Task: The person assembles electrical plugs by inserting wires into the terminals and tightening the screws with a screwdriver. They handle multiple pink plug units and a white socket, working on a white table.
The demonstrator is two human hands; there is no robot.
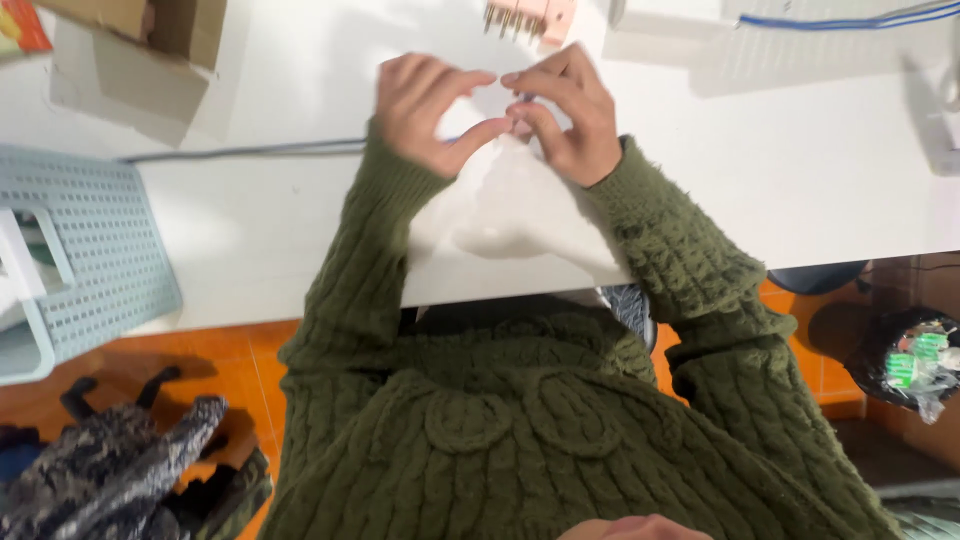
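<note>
Both our hands, left [432, 110] and right [562, 112], pinch one small, unclear part [522, 100] over the white table [800, 170], upper centre.

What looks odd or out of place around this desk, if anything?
Little stands out. The pale blue perforated basket hangs over the white table edge at the left. Both hands, left hand and right hand, pinch something small, too hidden to identify. Nothing looks spilled or broken.
</note>
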